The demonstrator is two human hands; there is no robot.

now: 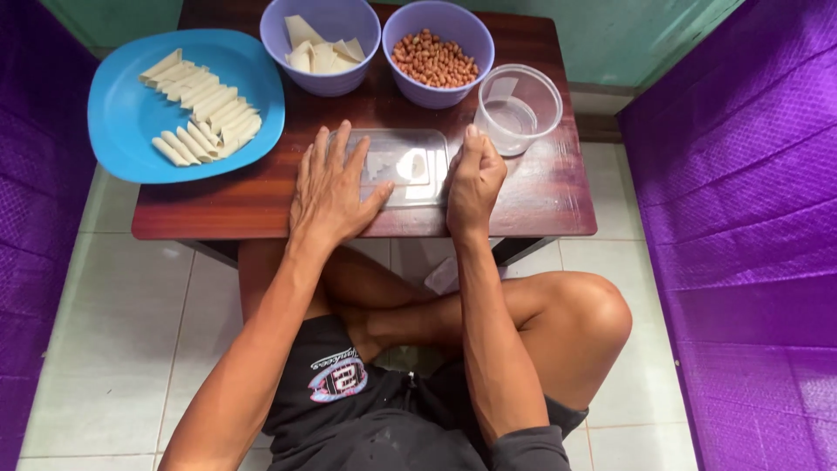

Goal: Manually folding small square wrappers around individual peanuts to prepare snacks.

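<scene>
My left hand (333, 187) lies flat, fingers spread, on the left part of a clear plastic lid (410, 166) on the low wooden table (540, 187). My right hand (473, 179) is curled into a fist at the lid's right edge, touching it. A small pale dough piece (412, 165) shows on the lid between my hands. Whether the right fist holds anything is hidden.
A blue plate (131, 113) with several rolled dough sticks (202, 109) sits at the left. Behind are a purple bowl of dough squares (321, 45), a purple bowl of peanuts (436, 52) and a clear round container (520, 106). Purple walls flank both sides; my crossed legs are under the table.
</scene>
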